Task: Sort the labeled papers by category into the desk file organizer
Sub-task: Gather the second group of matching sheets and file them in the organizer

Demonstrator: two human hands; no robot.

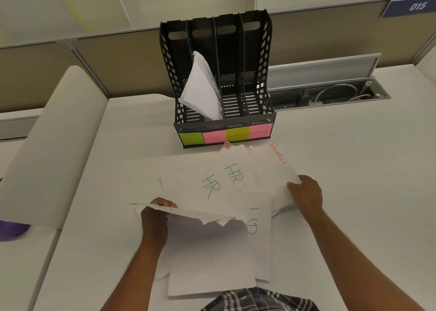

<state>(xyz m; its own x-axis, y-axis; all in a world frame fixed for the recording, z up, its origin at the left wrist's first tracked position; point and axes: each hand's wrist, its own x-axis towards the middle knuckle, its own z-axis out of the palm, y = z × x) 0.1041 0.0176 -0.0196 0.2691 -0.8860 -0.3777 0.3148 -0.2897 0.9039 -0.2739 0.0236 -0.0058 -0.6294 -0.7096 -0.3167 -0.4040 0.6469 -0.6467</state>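
Observation:
A black file organizer (259, 51) stands at the back of the desk, its slots tagged HR, SPORTS, FINANCE and ADMIN on coloured notes (225, 135). A sheaf of white papers (200, 86) leans in the SPORTS slot. Loose sheets lie spread in front, two marked HR (221, 181). My left hand (154, 221) is shut on a small stack of papers (207, 251), lifted at its far edge. A sheet marked FINANCE (273, 167) has my right hand (306, 195) gripping its near corner.
A tan partition wall (118, 63) runs behind the organizer. To the right an open cable tray (330, 93) holds white cables. A purple object (11, 230) shows at the left edge. The white desk (365, 193) stretches right of the papers.

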